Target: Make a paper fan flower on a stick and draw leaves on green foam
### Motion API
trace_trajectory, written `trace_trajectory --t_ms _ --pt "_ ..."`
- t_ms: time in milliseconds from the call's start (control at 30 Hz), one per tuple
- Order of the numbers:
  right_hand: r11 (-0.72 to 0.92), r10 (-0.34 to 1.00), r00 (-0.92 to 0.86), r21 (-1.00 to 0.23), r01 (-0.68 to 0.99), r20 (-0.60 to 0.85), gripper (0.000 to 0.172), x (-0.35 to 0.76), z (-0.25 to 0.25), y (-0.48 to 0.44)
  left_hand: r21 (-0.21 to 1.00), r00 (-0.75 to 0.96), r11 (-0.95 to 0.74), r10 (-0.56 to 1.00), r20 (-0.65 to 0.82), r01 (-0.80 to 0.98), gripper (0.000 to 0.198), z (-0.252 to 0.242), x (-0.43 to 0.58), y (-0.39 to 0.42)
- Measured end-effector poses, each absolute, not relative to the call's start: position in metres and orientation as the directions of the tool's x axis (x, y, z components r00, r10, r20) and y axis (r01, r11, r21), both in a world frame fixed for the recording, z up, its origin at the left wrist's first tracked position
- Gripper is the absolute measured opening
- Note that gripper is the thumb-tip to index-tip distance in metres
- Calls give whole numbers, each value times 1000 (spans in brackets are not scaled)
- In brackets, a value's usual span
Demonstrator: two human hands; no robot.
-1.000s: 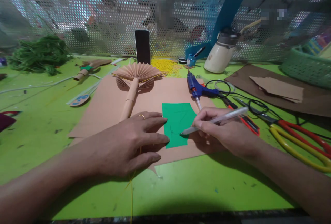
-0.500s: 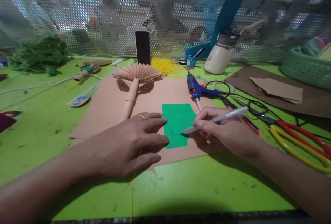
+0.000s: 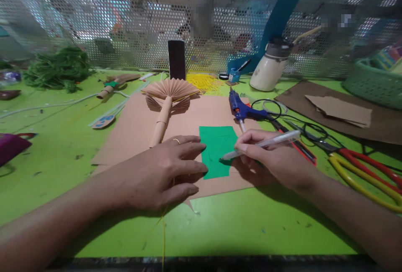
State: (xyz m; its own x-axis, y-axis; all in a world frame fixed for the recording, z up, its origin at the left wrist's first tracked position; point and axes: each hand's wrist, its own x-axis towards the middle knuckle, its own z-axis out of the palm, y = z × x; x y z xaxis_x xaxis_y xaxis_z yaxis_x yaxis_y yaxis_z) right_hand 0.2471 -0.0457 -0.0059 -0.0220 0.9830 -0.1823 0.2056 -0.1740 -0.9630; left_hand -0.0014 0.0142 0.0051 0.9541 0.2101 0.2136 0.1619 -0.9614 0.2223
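A piece of green paper (image 3: 217, 140) with faint drawn lines lies on a sheet of brown cardboard (image 3: 201, 110). My left hand (image 3: 169, 171) is spread flat, its fingertips resting on the left edge of the green paper. In my right hand (image 3: 260, 148) is a pen (image 3: 278, 139), its tip at the green paper right of centre. Beyond my left hand lies a pleated brown paper fan shape (image 3: 171, 88) on a rolled paper stem (image 3: 161, 122). A blue glue gun (image 3: 240, 106) lies just past my right hand.
Scissors (image 3: 351, 175) with red and yellow handles and a cutter (image 3: 309, 153) lie at right, among black cord. Behind stand a phone (image 3: 176, 60), a white bottle (image 3: 268, 71) and a perforated screen (image 3: 135, 24). Green strands (image 3: 56, 68) sit far left, a green basket (image 3: 372, 83) far right.
The whole view has shifted slightly, so things appear a little further right. The pen tip has moved a little up and left relative to the green paper; my left hand stays in place.
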Motion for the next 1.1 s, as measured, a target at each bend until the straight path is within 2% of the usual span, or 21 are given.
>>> trace_trajectory --t_ms 100,267,500,667,967,1100 --pt "-127 987 -77 -973 194 -144 18 247 -6 -47 242 956 -956 216 198 166 17 5 -1 14" --pt "-96 988 -93 -958 268 -125 18 244 -8 -47 265 954 -952 215 209 156 15 4 -1 15" --pt "-212 965 -117 -963 165 -233 20 240 -10 -50 302 947 -939 235 220 163 14 3 -3 15" --pt "-175 972 -119 -964 200 -201 15 236 -9 -51 311 944 -938 232 236 153 14 3 -3 15" --pt "-189 969 -127 -965 182 -214 17 236 -10 -50 294 951 -941 231 204 166 15 3 -3 16" --pt "-224 969 -54 -950 217 -241 18 237 -8 -50 290 948 -943 230 218 162 16 3 -2 16"
